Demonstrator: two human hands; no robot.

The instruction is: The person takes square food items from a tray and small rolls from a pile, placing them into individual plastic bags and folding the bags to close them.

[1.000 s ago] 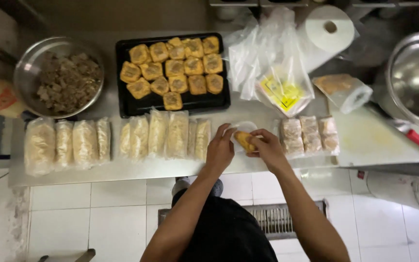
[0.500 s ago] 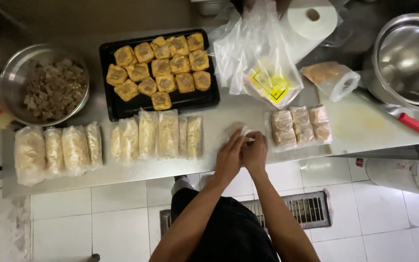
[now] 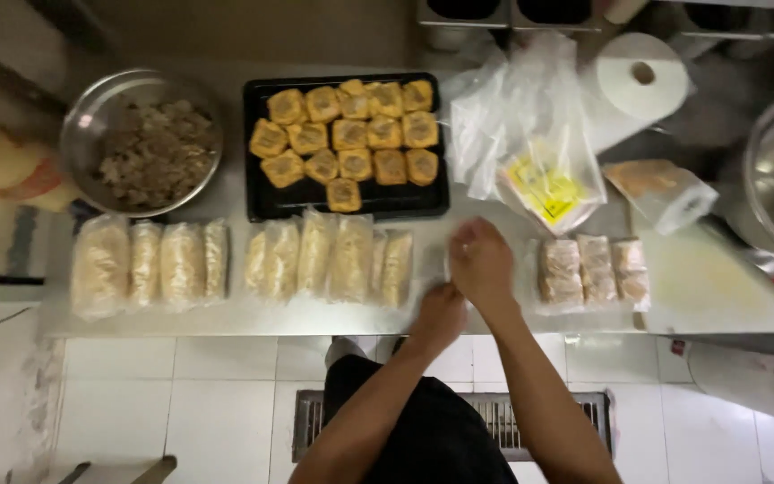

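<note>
Bagging step appears in hand: a small clear plastic bag [image 3: 441,262], barely visible, lies on the steel counter [image 3: 692,278] under the right hand [image 3: 481,262], pressed flat, fingers together. Left hand [image 3: 439,314] is curled at the counter's front edge; grip cannot be told. Next move likely calls for flattening or sealing. Room is tight: row of filled clear bags [image 3: 329,255] just left, packed trio [image 3: 595,269] near right.

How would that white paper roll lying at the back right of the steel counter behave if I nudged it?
The white paper roll lies on its side with its hollow core facing the camera, so it would probably roll rather than slide. It looks light for its bulk, being wound paper. The clear plastic bags beside it might stop it on that side, though contact between them is hard to judge.
</note>
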